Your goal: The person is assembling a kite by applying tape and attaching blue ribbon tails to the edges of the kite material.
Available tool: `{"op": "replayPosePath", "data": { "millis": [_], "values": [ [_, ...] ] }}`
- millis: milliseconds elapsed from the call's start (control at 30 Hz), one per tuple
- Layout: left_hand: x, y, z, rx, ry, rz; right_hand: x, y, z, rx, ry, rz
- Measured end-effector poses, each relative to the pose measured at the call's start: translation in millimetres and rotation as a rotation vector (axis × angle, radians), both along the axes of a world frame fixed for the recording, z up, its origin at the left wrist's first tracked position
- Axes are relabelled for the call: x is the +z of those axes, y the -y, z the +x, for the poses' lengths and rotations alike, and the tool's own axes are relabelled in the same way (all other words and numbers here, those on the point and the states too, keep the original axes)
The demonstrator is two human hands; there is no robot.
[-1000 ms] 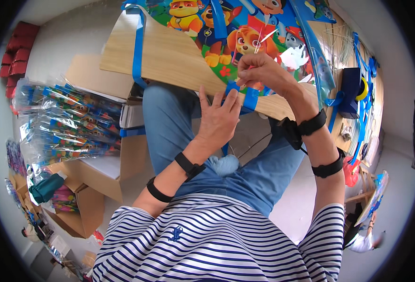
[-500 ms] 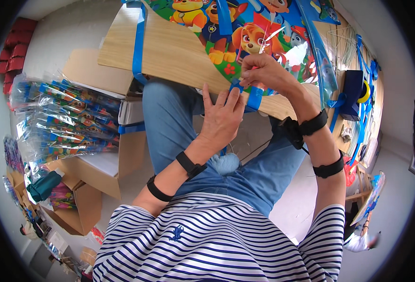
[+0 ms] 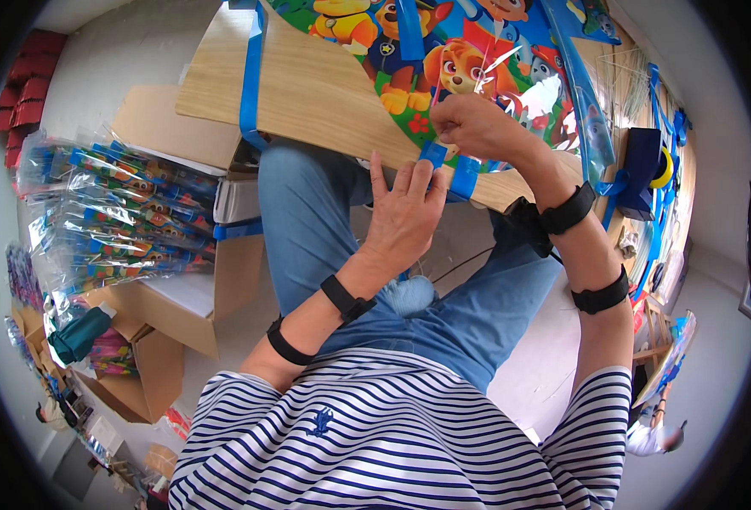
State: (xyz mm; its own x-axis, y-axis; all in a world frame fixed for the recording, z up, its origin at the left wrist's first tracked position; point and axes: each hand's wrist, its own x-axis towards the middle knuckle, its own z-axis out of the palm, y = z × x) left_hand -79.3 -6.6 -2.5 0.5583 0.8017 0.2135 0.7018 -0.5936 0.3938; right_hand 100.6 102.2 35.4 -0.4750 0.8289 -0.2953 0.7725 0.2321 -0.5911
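Note:
A colourful cartoon-dog plastic sheet (image 3: 405,85) lies on the wooden tabletop (image 3: 333,102), its curved edge toward me. My left hand (image 3: 405,208) rests at the table's near edge, fingers stretched out. Its fingertips touch or nearly touch a small blue strip (image 3: 432,153) at the sheet's lower edge. Just above and to the right, my right hand (image 3: 482,127) is closed in a pinch over the sheet. Whatever lies between its fingertips is hidden. A blue tape band (image 3: 464,178) folds over the table edge beside the hands.
Another blue band (image 3: 253,76) crosses the tabletop at left. Stacked clear-wrapped printed packages (image 3: 129,212) and open cardboard boxes (image 3: 159,374) stand to the left. A dark blue box (image 3: 639,174) with a yellow roll (image 3: 663,167) sits at right. A light blue ball (image 3: 409,296) lies between my legs.
My right hand has shifted slightly and turned, its fingers curling further over the sheet. The blue strip by my left fingertips shows more. My left hand has hardly moved.

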Motion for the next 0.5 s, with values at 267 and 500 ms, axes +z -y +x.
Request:
{"op": "replayPosePath", "data": {
  "millis": [267, 500],
  "values": [
    [-0.4, 0.1, -0.1, 0.004, 0.005, 0.017, -5.5, -0.6, -1.7, -0.022, 0.033, 0.010],
    [-1.1, 0.6, 0.2, -0.003, 0.002, 0.022, -6.3, 1.7, -3.5, -0.039, 0.017, -0.001]
  ]
}}
